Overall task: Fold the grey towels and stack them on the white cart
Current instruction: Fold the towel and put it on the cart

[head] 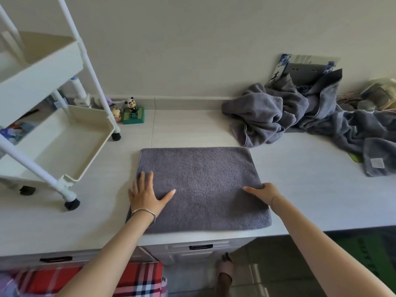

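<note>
A grey towel point(201, 185) lies folded into a flat rectangle on the white countertop point(300, 189) in front of me. My left hand point(145, 192) rests flat on its left part, fingers straight and spread. At the towel's right edge my right hand point(262, 190) has its thumb on top of the cloth while the fingers curl over the edge. A heap of crumpled grey towels point(289, 116) lies at the back right. The white cart point(62, 144) stands on the counter at the left, its lower tray bare.
A panda figurine on a green base point(133, 113) and small items stand by the cart's back leg. A blue-and-white board point(304, 67) leans on the wall behind the heap. Another grey towel with a white label point(377, 161) lies at the far right. Drawers sit under the counter.
</note>
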`<state>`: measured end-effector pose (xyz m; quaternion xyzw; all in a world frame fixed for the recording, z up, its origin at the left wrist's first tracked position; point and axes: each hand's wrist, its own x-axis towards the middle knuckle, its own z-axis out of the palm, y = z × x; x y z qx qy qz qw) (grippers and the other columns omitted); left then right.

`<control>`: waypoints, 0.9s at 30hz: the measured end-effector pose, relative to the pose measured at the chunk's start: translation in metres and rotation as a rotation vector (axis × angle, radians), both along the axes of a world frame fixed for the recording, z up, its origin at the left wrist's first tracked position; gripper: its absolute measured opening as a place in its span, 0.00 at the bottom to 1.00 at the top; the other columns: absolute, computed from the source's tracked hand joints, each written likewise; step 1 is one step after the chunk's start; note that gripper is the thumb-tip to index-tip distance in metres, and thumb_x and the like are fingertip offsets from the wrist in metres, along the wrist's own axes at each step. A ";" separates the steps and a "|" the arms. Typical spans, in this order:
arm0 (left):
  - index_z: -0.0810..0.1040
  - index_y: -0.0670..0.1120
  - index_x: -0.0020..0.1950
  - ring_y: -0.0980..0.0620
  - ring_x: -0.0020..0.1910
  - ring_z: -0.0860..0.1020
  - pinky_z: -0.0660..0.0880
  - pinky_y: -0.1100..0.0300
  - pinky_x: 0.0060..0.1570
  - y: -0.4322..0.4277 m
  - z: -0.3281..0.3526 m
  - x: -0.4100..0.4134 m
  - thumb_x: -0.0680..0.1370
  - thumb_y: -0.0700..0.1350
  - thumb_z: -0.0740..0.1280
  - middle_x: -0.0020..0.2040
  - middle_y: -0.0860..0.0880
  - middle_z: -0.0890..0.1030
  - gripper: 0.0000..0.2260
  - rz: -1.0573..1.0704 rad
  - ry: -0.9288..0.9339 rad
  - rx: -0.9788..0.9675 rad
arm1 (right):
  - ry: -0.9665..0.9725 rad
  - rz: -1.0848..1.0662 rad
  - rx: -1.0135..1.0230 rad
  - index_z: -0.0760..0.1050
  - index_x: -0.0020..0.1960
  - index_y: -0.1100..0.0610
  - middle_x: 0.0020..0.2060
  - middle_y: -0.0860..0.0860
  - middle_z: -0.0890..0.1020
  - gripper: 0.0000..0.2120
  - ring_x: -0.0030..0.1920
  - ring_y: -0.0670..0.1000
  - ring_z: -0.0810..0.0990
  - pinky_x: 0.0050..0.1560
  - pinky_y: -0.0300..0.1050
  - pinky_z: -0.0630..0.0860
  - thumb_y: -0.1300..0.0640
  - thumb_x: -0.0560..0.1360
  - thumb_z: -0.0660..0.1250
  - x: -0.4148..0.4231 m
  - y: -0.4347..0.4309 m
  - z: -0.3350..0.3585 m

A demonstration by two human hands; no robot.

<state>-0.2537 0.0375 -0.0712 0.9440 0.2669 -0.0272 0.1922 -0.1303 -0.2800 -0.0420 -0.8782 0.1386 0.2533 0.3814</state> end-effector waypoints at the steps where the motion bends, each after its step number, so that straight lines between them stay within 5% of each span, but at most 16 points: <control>1: 0.51 0.47 0.77 0.42 0.75 0.53 0.53 0.46 0.72 0.004 0.001 -0.001 0.68 0.74 0.58 0.77 0.45 0.52 0.47 0.049 -0.017 -0.026 | 0.029 -0.004 0.022 0.75 0.59 0.65 0.51 0.55 0.77 0.28 0.50 0.56 0.75 0.53 0.47 0.73 0.46 0.68 0.74 0.002 0.000 0.003; 6: 0.54 0.42 0.76 0.38 0.70 0.61 0.61 0.46 0.67 0.016 0.009 -0.003 0.75 0.61 0.62 0.72 0.40 0.64 0.37 0.241 -0.067 -0.202 | 0.095 -0.016 0.217 0.74 0.61 0.62 0.56 0.56 0.79 0.25 0.54 0.57 0.78 0.62 0.51 0.73 0.47 0.71 0.71 0.007 -0.003 0.011; 11: 0.52 0.45 0.77 0.41 0.73 0.58 0.56 0.48 0.71 0.022 0.009 -0.004 0.79 0.58 0.57 0.75 0.43 0.60 0.31 0.161 -0.091 -0.392 | 0.084 0.036 0.418 0.73 0.64 0.60 0.50 0.53 0.82 0.19 0.49 0.52 0.80 0.45 0.42 0.76 0.55 0.76 0.67 0.010 0.003 0.034; 17: 0.54 0.47 0.77 0.52 0.75 0.56 0.51 0.61 0.70 0.022 0.018 -0.009 0.83 0.53 0.48 0.77 0.51 0.56 0.23 0.220 -0.232 -0.754 | 0.042 0.209 0.602 0.74 0.64 0.58 0.55 0.54 0.82 0.17 0.55 0.53 0.81 0.56 0.45 0.78 0.59 0.76 0.66 0.019 0.030 0.089; 21: 0.61 0.52 0.75 0.51 0.74 0.60 0.54 0.55 0.73 0.027 0.014 -0.010 0.82 0.58 0.46 0.74 0.51 0.63 0.24 0.347 -0.273 -0.902 | 0.003 0.362 0.625 0.72 0.65 0.58 0.57 0.61 0.80 0.17 0.58 0.59 0.79 0.63 0.56 0.73 0.60 0.76 0.65 0.014 0.083 0.105; 23: 0.66 0.56 0.72 0.49 0.72 0.64 0.57 0.52 0.72 0.028 0.015 -0.012 0.81 0.62 0.45 0.70 0.53 0.68 0.25 0.394 -0.280 -0.959 | -0.035 0.422 0.593 0.70 0.67 0.58 0.53 0.62 0.81 0.19 0.53 0.57 0.81 0.58 0.55 0.75 0.60 0.76 0.66 0.007 0.119 0.100; 25: 0.68 0.61 0.69 0.50 0.71 0.65 0.58 0.51 0.72 0.031 0.014 -0.013 0.78 0.67 0.44 0.66 0.57 0.71 0.25 0.383 -0.301 -1.047 | -0.072 0.473 0.524 0.66 0.70 0.58 0.43 0.55 0.82 0.23 0.42 0.50 0.80 0.41 0.42 0.79 0.59 0.76 0.66 -0.006 0.157 0.092; 27: 0.71 0.65 0.63 0.51 0.70 0.66 0.58 0.50 0.73 0.038 0.007 -0.014 0.73 0.71 0.47 0.67 0.57 0.71 0.25 0.371 -0.322 -1.155 | -0.075 0.518 0.446 0.61 0.73 0.58 0.43 0.53 0.81 0.28 0.40 0.49 0.79 0.35 0.37 0.76 0.57 0.76 0.66 -0.020 0.192 0.077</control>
